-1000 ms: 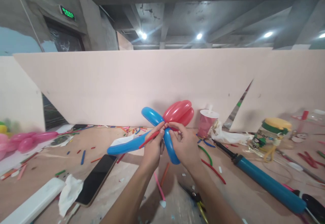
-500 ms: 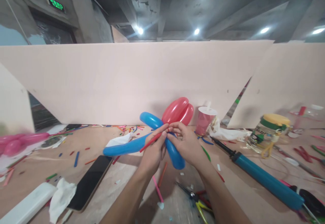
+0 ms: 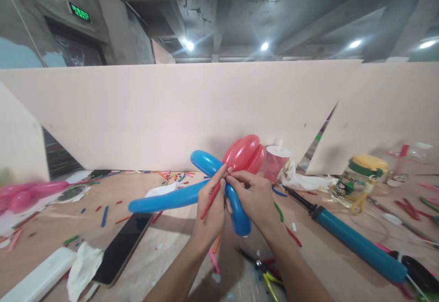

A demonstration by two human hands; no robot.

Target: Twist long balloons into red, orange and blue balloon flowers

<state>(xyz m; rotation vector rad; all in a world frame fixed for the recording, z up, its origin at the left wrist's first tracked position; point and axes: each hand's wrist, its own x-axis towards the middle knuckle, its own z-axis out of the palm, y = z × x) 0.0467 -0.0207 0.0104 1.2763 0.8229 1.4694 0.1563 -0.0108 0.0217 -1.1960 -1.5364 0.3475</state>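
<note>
Above the table I hold a balloon figure made of a red balloon (image 3: 243, 152) and a blue balloon (image 3: 168, 201). The red part has rounded lobes at the far side; the blue part has one long arm to the left and shorter loops. My left hand (image 3: 212, 201) is closed around the join where the two colours meet. A thin uninflated red tail (image 3: 210, 201) lies across its fingers. My right hand (image 3: 252, 193) pinches the same join from the right, its fingertips against the left hand's. The fingers hide the knot itself.
A black phone (image 3: 122, 249), white tissue (image 3: 85, 265) and white box (image 3: 39, 274) lie left. Pliers (image 3: 259, 264) rest near my right forearm. A blue hand pump (image 3: 358, 242), pink cup (image 3: 276, 162) and yellow-lidded jar (image 3: 360, 181) are right. Balloon scraps dot the table; a pale panel (image 3: 206, 110) stands behind.
The balloon figure has shifted slightly right and turned a little in my hands. The red tail now hangs more steeply over my left hand. Both hands keep their hold at the join.
</note>
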